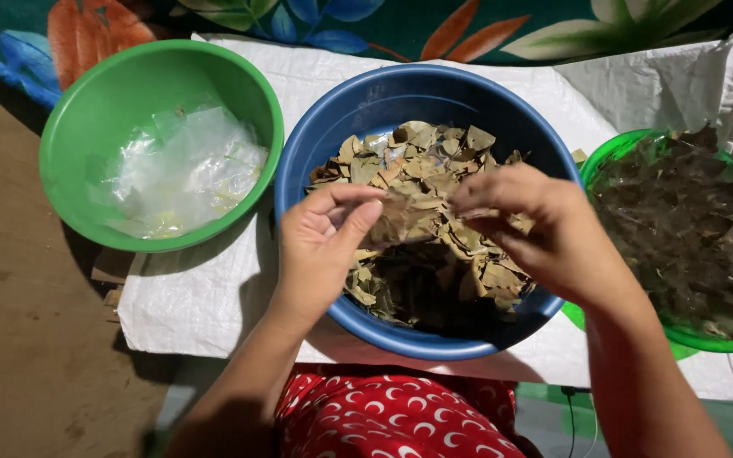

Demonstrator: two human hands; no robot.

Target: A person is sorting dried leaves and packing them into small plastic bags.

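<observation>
We kneel over a woven white sack (214,297); on it sits a round blue plastic bowl (332,119) of brittle dried leaves. Our left hand (324,246) and right hand (545,229) pinch one crinkled leaf (409,216) above it.

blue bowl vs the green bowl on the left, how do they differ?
The blue bowl holds dry tan leaf pieces; the left green bowl holds crumpled clear plastic. The blue bowl looks wider and deeper than the green one. Both hands, left hand and right hand, work a leaf over the blue bowl; the green bowl is untouched. Both are round plastic bowls on the white sack.
</observation>
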